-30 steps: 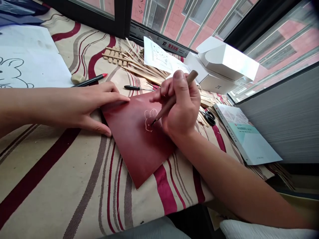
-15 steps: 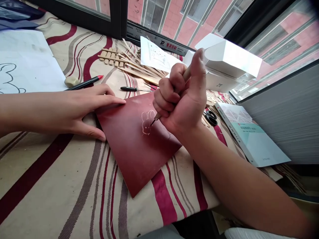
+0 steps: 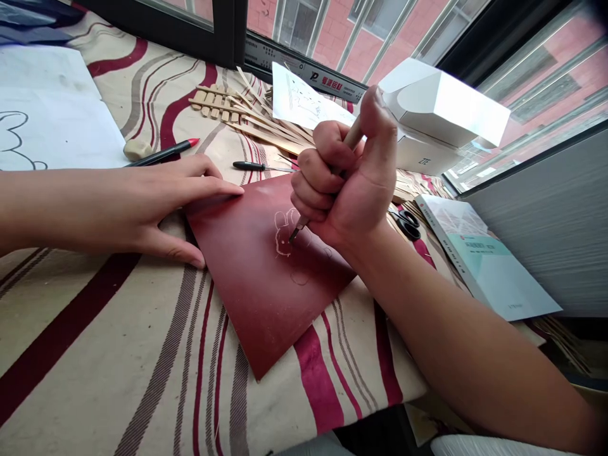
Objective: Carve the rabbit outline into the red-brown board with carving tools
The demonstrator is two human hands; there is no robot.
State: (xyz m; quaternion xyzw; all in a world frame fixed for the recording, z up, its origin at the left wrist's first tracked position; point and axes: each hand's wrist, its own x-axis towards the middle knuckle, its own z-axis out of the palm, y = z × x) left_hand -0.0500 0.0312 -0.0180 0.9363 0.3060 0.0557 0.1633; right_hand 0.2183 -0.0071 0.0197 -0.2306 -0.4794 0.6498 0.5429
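Hidden in part: pointed tool (image 3: 354, 133), shaft enclosed by the right hand (image 3: 344, 183), upper end and fine tip alone exposed, tip too small to identify; scissors (image 3: 406, 225), black handles visible, blades out of sight. Cut off by left edge: line drawing (image 3: 14, 139) on paper, outline incomplete. Too small or faint to tell: scratched marks (image 3: 299, 277) on the red board (image 3: 247, 297), form uncertain; printed sheet (image 3: 306, 95), diagram and text illegible; book (image 3: 479, 253), cover wording unreadable.
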